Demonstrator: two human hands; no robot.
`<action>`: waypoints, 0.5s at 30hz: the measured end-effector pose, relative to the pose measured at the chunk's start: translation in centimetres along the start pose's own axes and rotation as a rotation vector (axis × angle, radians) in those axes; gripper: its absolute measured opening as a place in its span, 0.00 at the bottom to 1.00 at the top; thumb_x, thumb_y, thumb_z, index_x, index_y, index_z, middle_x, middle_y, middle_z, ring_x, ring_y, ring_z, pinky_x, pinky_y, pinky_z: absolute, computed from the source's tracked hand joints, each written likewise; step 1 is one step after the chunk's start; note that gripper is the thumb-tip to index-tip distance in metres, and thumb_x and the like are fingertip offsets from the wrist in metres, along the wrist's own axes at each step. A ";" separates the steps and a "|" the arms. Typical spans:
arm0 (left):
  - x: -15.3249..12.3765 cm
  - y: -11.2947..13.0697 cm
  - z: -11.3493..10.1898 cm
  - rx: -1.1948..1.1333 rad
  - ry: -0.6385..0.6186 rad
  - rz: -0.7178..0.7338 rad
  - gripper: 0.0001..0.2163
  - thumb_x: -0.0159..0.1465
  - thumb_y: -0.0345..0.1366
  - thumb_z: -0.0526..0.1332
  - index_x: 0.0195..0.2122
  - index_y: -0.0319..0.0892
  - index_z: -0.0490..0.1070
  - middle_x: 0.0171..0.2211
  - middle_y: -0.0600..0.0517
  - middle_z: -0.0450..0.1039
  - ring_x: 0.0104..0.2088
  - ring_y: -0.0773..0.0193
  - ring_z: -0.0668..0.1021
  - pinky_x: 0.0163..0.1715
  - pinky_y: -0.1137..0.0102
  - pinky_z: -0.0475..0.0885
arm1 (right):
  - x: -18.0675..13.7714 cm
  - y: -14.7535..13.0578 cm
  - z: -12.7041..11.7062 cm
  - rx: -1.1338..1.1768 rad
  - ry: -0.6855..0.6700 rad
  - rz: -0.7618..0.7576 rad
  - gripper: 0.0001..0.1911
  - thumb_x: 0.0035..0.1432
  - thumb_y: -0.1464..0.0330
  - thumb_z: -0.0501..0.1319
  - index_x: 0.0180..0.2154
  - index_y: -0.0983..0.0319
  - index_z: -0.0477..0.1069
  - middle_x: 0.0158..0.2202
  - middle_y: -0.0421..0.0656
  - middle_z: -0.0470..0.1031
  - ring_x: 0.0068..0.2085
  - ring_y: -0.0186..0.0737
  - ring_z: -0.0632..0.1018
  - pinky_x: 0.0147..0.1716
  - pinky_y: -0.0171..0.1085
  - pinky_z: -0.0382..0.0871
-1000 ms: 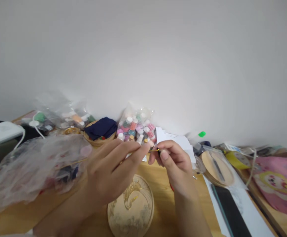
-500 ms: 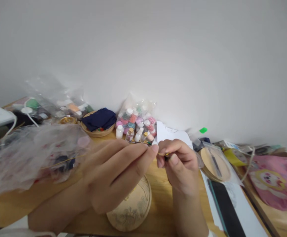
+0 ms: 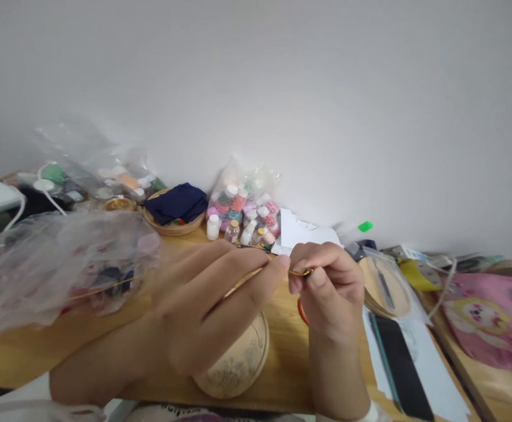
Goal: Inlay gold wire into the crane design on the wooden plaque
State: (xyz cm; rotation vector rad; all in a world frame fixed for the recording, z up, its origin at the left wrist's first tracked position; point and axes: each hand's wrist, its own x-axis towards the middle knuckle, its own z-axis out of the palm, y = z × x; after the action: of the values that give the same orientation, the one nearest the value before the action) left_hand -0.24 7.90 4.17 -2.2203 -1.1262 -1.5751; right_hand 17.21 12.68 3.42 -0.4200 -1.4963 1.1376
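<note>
My left hand [image 3: 220, 305] is closed, thumb and fingers pinching a thin gold strand [image 3: 298, 273]. To its right, my right hand [image 3: 328, 287] is closed on the other part of the strand, with a small dark bit at the fingertips that I cannot make out. A short curved piece of gold shows between the two hands. More gold strand trails out to the left of my left hand. Whether it is thread or wire, I cannot tell. Below the hands lies a round beige disc [image 3: 242, 363] with line drawings on it, partly hidden by my left hand.
A crumpled clear plastic bag [image 3: 62, 269] lies at left. Along the wall are a round basket with dark blue cloth [image 3: 179, 205], bagged colourful bottles [image 3: 238, 205] and white paper [image 3: 306, 228]. At right are a black phone-like slab [image 3: 400, 363] and a pink bag [image 3: 493, 319].
Both hands have shifted slightly right. A bit more gold strand shows between them and along the left fingers. The view has tilted slightly, and a red ring edge now shows beside the right wrist.
</note>
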 end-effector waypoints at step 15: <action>1.0 0.4 -1.5 0.162 -0.183 0.062 0.10 0.73 0.31 0.54 0.49 0.46 0.74 0.39 0.53 0.83 0.36 0.65 0.82 0.36 0.69 0.81 | -0.9 -0.8 1.0 -0.338 0.140 -0.055 0.03 0.65 0.68 0.65 0.40 0.54 0.78 0.31 0.38 0.79 0.32 0.33 0.78 0.31 0.35 0.75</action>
State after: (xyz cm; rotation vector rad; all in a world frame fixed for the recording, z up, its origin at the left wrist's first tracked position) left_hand -0.89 7.26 5.74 -2.3021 -1.1738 -1.2300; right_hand 16.84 11.20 3.68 -0.6719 -1.5687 0.7951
